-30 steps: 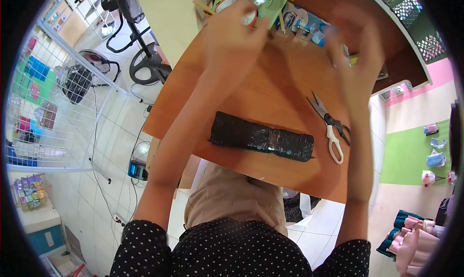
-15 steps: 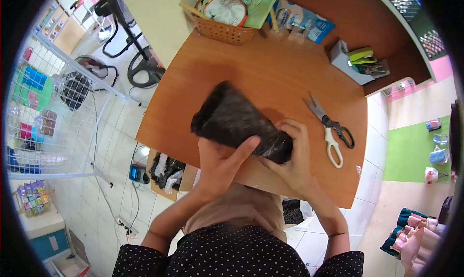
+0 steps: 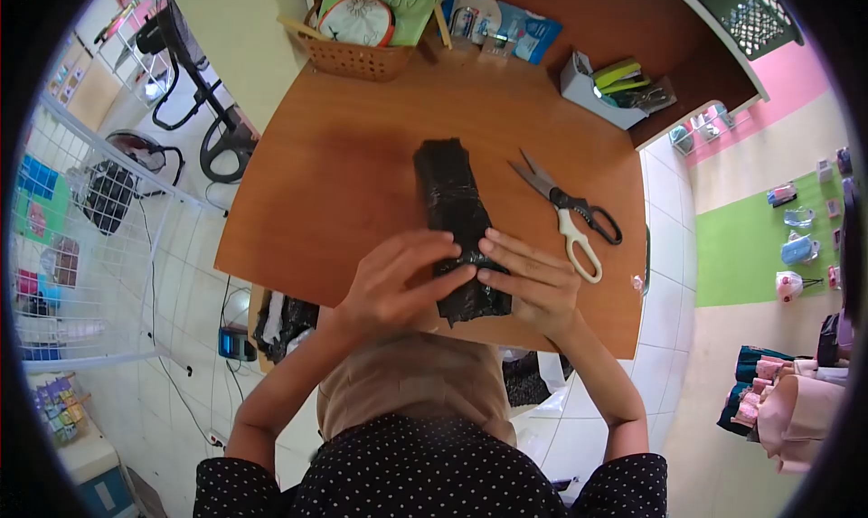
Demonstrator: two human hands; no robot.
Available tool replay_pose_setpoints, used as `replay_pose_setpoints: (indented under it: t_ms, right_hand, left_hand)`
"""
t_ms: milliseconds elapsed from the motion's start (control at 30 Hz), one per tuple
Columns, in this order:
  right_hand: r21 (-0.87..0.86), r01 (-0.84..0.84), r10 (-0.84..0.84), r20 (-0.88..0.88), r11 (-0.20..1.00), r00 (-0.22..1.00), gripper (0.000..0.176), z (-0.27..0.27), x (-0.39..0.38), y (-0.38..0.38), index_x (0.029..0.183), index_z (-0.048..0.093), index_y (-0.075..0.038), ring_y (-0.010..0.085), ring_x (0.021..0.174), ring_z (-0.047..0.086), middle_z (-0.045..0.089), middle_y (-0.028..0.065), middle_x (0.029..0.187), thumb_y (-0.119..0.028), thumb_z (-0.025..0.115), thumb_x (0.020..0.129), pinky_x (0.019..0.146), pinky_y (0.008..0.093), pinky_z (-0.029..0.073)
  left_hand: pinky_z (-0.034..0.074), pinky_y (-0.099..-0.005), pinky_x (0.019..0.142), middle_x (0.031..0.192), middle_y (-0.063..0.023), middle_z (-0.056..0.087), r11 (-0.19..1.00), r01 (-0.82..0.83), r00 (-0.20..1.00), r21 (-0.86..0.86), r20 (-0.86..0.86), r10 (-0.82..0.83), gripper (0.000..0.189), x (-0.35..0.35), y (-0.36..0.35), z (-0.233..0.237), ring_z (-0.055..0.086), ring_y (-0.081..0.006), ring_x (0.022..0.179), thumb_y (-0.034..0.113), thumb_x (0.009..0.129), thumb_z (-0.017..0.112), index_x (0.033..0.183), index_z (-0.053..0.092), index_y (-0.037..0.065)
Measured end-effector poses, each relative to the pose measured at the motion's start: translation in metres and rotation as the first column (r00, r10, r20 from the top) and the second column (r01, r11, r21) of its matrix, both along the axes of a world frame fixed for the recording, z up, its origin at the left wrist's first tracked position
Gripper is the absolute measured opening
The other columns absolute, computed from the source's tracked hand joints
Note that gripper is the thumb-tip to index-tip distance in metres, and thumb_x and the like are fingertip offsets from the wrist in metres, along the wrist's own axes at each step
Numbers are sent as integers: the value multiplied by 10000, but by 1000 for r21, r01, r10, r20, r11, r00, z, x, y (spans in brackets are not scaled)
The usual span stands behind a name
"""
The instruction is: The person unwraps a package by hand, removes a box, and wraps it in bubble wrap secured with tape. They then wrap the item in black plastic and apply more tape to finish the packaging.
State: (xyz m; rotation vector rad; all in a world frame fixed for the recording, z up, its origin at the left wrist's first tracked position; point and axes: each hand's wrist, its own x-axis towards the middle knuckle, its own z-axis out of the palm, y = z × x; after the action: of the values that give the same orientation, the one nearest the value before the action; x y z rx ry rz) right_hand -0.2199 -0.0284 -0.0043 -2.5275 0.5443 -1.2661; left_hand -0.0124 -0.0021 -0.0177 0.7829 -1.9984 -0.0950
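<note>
A long parcel wrapped in shiny black plastic (image 3: 452, 193) lies on the brown wooden table (image 3: 325, 165), one end towards the person's body. My left hand (image 3: 402, 278) is at its left side, thumb and fingers apart, fingertips touching the plastic near the middle. From the right, my right hand (image 3: 533, 283) rests its stretched fingers on the parcel's surface. The two hands' fingertips almost meet there. To the right of the parcel lie scissors (image 3: 565, 203) with partly opened blades and one black and one white handle.
At the table's back stand a woven basket (image 3: 362, 61) and a grey holder (image 3: 601, 102) with green-handled items. A blue packet (image 3: 533, 37) leans between them. An open drawer with black plastic (image 3: 294, 324) is at lower left, near a white wire rack (image 3: 99, 220).
The black parcel has been turned and laid lengthwise on the table. Both hands have gone from gripping its sides to resting fingers on it. The view has shifted to the right.
</note>
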Motion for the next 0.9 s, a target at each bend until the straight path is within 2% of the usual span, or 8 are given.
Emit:
replay_pose_setpoints:
  t_ms: [67,167,267,500,600,667,767,900]
  right_hand:
    - [-84,36,-47,-135,996,990,277,-5,-3,13,861,656,-15,274,1048,583,628,120,1063,-75,672,591,875,364,492]
    - [-185,-10,-47,-305,983,951,246,-15,-13,18,863,655,-28,248,1068,573,618,106,1092,-127,654,638,896,369,476]
    - [-277,-53,-57,-374,959,926,222,-20,-15,21,871,654,-37,231,1082,564,614,96,1100,-141,625,677,922,370,455]
    - [-240,-81,-17,-381,967,924,201,-24,-12,20,856,657,-48,222,1085,561,619,91,1090,-114,629,669,968,390,415]
    - [-31,-59,48,-280,998,959,194,-27,-10,19,824,659,-31,229,1054,576,628,99,1066,-82,652,637,940,375,430]
    - [348,0,22,-61,938,998,190,-27,-5,23,793,657,-5,248,1002,592,639,107,1026,-19,675,605,881,351,451]
    - [446,-7,-16,47,895,999,181,-26,0,25,773,663,15,274,968,588,651,121,967,9,714,600,831,354,473]
    - [485,22,-77,93,874,993,181,-23,6,27,759,651,13,257,939,597,647,104,939,25,727,596,809,336,466]
  left_hand:
    - [544,-315,693,983,-59,574,990,36,996,-135,84,-25,229,3,9,-14,597,-238,921,83,602,628,829,664,82]
    - [539,-323,719,977,-60,572,995,64,986,-83,157,-50,224,2,18,-16,593,-240,928,72,607,625,828,657,67]
    - [543,-314,688,928,-68,600,997,76,982,7,174,-76,267,3,25,-18,600,-242,931,22,565,656,829,674,59]
    - [540,-336,711,925,-83,602,996,75,988,49,129,-81,271,4,28,-19,608,-249,904,0,593,647,863,638,20]
    - [536,-333,695,908,-91,610,989,76,991,128,99,-89,287,5,26,-15,615,-244,878,-7,593,665,876,625,21]
    - [523,-319,673,890,-107,615,955,121,992,270,-13,-122,269,6,24,-14,624,-243,830,-33,628,674,883,606,15]
    - [487,-333,613,857,-96,595,909,136,985,395,-154,-80,225,4,25,-11,597,-262,752,-2,703,632,919,572,24]
    - [505,-298,641,862,-110,611,837,101,987,538,-158,-17,169,2,27,-6,631,-241,759,-72,721,626,862,573,4]
